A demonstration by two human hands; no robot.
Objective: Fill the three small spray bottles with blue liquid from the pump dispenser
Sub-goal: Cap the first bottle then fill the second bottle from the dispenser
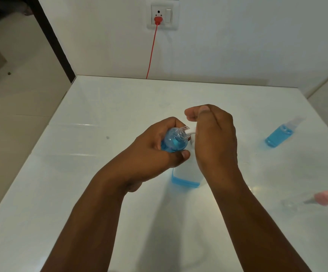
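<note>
My left hand (155, 148) grips a small clear spray bottle (174, 142) holding blue liquid, its open neck tilted up against the white spout (249, 132) of the pump dispenser. My right hand (212, 138) covers the pump head from above, fingers curled over it. The dispenser's clear body (185, 178) stands on the white table (100, 173) beneath both hands, with a low layer of blue liquid at its base. Another small spray bottle (281, 134), filled blue and capped, stands at the right.
A pink spray head with its clear tube (324, 198) lies near the table's right edge. A red cable (151, 54) runs down the wall from a socket (162, 15) behind the table. Floor lies to the left of the table.
</note>
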